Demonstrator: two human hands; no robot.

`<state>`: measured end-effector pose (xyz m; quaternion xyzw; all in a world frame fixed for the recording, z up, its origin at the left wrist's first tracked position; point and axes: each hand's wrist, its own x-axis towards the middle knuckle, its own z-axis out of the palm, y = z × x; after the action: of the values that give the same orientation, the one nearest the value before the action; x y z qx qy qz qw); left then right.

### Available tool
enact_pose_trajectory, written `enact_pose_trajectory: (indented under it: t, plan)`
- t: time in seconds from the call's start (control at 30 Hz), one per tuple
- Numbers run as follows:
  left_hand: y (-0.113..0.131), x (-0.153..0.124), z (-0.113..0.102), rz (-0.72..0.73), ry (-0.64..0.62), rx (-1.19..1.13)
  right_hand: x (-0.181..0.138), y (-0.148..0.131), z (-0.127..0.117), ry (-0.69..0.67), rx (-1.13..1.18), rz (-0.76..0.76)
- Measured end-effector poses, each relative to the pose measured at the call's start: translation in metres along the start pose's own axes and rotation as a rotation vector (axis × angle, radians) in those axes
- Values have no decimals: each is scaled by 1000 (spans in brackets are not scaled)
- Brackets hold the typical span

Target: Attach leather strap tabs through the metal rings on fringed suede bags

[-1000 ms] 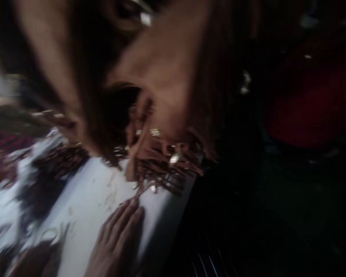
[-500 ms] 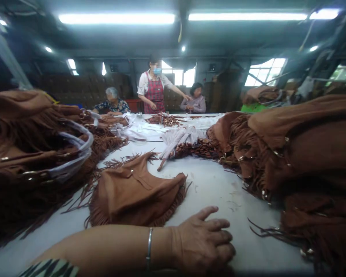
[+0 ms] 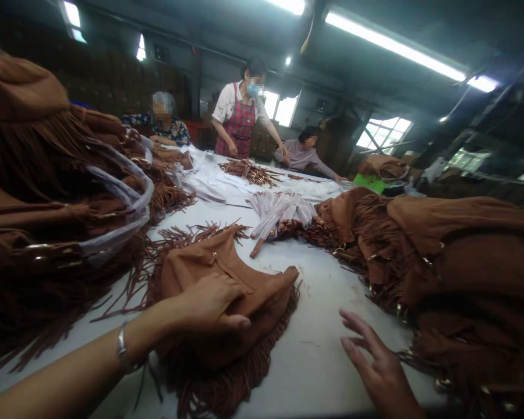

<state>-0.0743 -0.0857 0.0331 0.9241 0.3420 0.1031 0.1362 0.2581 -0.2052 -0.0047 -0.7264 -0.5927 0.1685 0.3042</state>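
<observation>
A brown fringed bag (image 3: 262, 326) lies on the white table in front of me, its curved opening facing away and to the right. My left hand (image 3: 212, 302), with a silver bracelet on its wrist, rests on the front of this bag. Its thumb is stretched out and the fingers lie along the brown material, partly hard to make out. Right of the bag, my right hand (image 3: 379, 366) is open above the table, fingers apart and nothing in them.
Brown fringed bags with wrapped handles (image 3: 135, 192) are heaped at left; another pile of bags (image 3: 471, 267) fills the right. Wrapped straps (image 3: 283, 212) lie beyond the bag. Across the table are a person in a checked apron (image 3: 240, 125) and two seated people.
My left hand has moved from right of the bag back onto it. My right hand has come into view at lower right. The view has tilted, and the bag's fringe shows more at its near side.
</observation>
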Motion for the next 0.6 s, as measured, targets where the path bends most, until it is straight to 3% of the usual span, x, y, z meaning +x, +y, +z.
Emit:
enact_pose_trajectory:
  t: [0.1, 0.13, 0.23, 0.33, 0.4, 0.5, 0.53, 0.6]
  plan:
    - [0, -3, 10, -42, 57, -82, 83, -47, 24, -124, -46, -261]
    - [0, -5, 14, -48, 118, -109, 108, -59, 36, -123, -99, -344]
    - [-1, -15, 29, -7, 396, -166, 161, -72, 74, -194, -244, -364]
    - [-10, -27, 49, 163, 683, -70, 174, -67, 95, -324, -293, -332]
    - [-21, -31, 59, 261, 786, 17, 168, -65, 94, -466, -307, -342]
    - [-38, -32, 61, 344, 735, 35, 160, -71, 80, -857, -300, -416]
    - [-44, -31, 59, 372, 685, 24, 161, -76, 77, -908, -309, -443]
    - [-54, -33, 55, 399, 638, 12, 173, -87, 77, -755, -384, -523]
